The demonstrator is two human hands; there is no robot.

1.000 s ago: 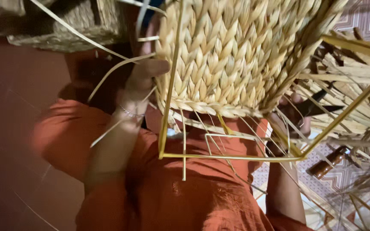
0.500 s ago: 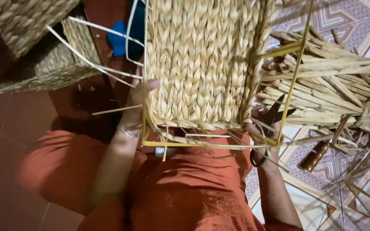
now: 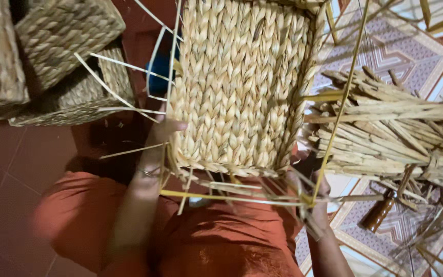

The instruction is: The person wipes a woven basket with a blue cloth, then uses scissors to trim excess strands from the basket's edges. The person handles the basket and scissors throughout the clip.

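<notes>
Head view, both hands gripping woven basket [image 3: 239,87]

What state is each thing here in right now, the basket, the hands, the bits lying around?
Woven basket: half-finished, on a yellow frame, held on the lap.
Left hand: grip on the basket's left edge.
Right hand: at the frame's right corner, mostly hidden.
Reed bundle: loose on the floor.
Finished baskets: stacked.
</notes>
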